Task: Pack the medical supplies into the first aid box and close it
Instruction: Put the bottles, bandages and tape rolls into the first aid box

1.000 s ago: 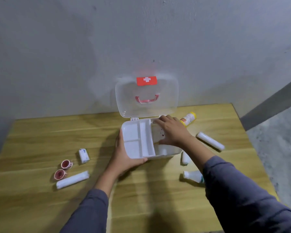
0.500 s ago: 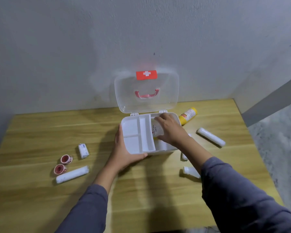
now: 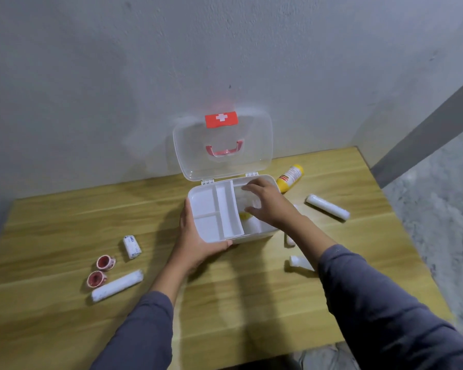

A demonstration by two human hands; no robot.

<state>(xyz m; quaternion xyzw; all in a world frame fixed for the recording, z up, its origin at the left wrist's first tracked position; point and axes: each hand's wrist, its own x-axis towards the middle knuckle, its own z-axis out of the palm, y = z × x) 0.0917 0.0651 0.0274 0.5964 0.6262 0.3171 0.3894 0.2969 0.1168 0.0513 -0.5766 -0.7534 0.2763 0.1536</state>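
Wooden counter with pale yellow-brown grain, its far edge set against a plain grey-white plastered wall. At right, a dark grey baseboard band runs diagonally along a side wall, above a mottled grey floor. Light is soft and even.

At frame centre, the left hand grips the open first aid box; the right hand reaches inside its right compartment.
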